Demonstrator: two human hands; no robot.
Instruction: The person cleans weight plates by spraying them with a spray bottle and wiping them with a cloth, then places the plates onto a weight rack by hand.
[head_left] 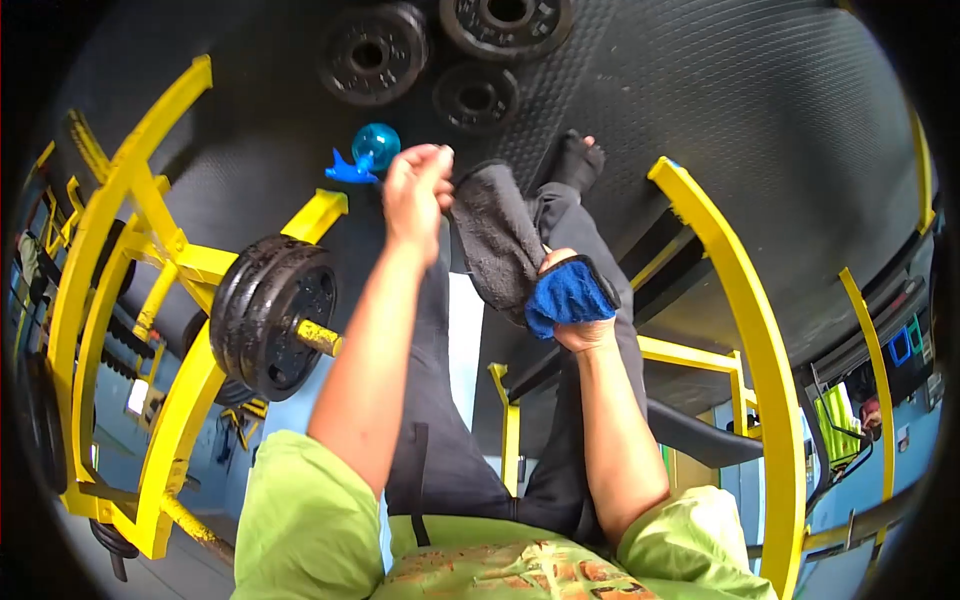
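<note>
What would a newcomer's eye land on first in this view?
Probably the bright yellow steel frames, one curving up the left side and another down the right. Next, the blue spray bottle on the black floor just beyond the left hand, with dark weight plates farther off at the top. Near the middle, the right hand grips a gray-and-blue cloth.
</note>
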